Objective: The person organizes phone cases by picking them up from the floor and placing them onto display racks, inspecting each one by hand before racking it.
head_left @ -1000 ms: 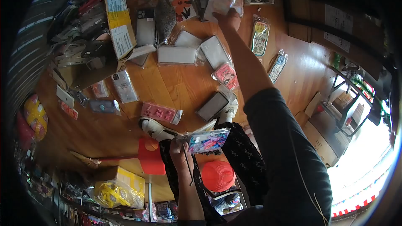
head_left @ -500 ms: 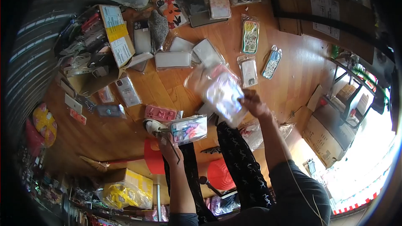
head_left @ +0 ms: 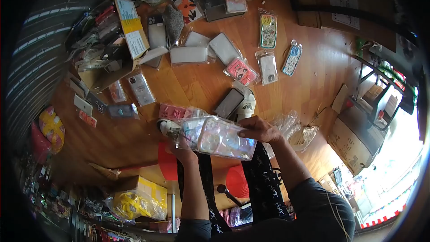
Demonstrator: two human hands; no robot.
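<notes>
In front of my knees, my right hand [head_left: 261,131] pinches the right end of a bagged clear phone case [head_left: 221,139] with a shiny, iridescent look. The bag lies across my left hand [head_left: 184,153], which grips a bagged colourful phone case [head_left: 192,129] from below; its fingers are mostly hidden. Just beyond, a pink phone case [head_left: 173,111] rests by my left shoe [head_left: 168,128]. A dark-faced phone case [head_left: 229,103] lies beside my right shoe [head_left: 246,103]. Farther out is a pink cartoon phone case [head_left: 242,71].
A cardboard box [head_left: 134,31] packed with bagged cases stands at the left. Several white cases [head_left: 188,55] and a grey stone-like lump [head_left: 173,24] lie near it. Crumpled plastic bags [head_left: 286,127] are right of my leg. A large carton [head_left: 358,139] stands farther right.
My right hand has brought the clear phone case left and down over the colourful one in my left hand. The pink cartoon case and the dark-faced case now show on the floor.
</notes>
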